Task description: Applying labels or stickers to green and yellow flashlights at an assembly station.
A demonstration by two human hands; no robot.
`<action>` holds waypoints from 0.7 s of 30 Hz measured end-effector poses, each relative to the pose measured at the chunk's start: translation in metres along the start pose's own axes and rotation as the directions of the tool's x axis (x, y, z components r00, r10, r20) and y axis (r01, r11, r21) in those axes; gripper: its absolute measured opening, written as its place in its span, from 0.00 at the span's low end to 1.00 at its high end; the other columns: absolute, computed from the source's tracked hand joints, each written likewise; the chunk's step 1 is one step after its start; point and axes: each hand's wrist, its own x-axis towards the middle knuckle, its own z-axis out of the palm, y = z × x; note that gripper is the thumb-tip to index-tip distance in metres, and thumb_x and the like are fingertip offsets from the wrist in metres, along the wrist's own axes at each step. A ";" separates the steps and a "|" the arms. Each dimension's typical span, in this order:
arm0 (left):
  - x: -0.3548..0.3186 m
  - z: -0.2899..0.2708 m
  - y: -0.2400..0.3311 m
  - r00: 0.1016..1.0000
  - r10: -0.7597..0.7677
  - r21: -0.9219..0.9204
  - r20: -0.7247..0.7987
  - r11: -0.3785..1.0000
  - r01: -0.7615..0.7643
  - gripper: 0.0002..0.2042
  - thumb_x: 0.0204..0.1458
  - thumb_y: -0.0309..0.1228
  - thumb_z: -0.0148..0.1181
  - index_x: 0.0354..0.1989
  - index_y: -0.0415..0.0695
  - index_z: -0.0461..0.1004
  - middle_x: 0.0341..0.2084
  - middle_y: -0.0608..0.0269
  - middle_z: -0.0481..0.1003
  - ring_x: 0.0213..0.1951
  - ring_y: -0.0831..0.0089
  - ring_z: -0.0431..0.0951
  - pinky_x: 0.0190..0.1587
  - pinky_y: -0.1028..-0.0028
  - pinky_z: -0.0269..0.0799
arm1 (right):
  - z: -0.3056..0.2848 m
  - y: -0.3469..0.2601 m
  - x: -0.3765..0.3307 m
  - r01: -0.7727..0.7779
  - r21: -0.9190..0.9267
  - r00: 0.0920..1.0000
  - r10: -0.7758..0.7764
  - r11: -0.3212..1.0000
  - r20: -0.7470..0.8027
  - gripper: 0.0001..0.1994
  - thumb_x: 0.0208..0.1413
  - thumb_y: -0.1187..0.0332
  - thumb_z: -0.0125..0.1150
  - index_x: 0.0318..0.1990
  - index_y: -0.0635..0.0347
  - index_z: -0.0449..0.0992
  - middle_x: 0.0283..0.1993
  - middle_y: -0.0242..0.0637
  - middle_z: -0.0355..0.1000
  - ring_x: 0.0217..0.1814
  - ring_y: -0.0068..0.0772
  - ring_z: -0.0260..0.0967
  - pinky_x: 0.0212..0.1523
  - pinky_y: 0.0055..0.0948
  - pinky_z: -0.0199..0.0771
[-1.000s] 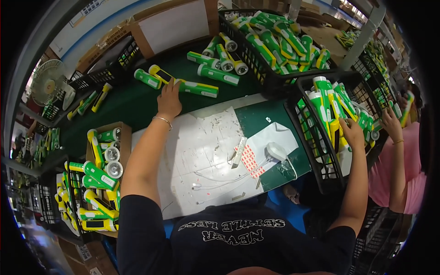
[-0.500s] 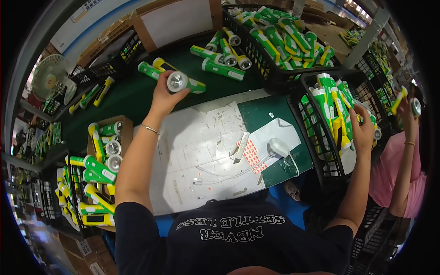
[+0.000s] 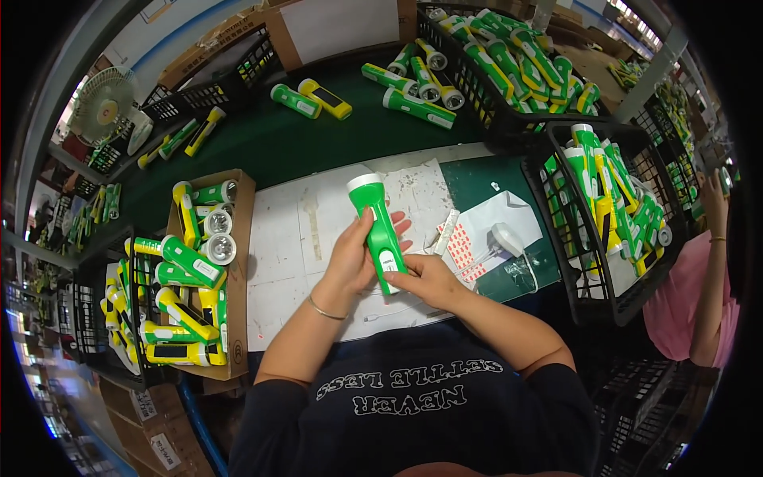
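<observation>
Now our right hand (image 3: 433,282) has left the black crate (image 3: 588,308) and joins our left hand (image 3: 346,253), both grasping one flashlight (image 3: 381,229) left of that crate, seemingly steadying it.

One flashlight (image 3: 381,232) is held; on the bench (image 3: 262,149), two lie mid-way, six in a cluster to their right and three to their left. One fan (image 3: 102,111), one white charger (image 3: 505,237) and one red-dotted sheet (image 3: 459,248) show.
</observation>
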 end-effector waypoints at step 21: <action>-0.004 -0.025 -0.005 0.996 -0.073 -0.042 -0.045 0.997 0.071 0.21 0.56 0.48 0.48 0.44 0.41 0.65 0.26 0.62 0.70 0.25 0.74 0.71 0.24 0.75 0.70 | 0.012 -0.010 -0.016 0.117 -0.125 0.992 -0.123 0.985 -0.039 0.16 0.54 0.55 0.57 0.32 0.62 0.72 0.22 0.35 0.67 0.23 0.26 0.64 0.27 0.27 0.65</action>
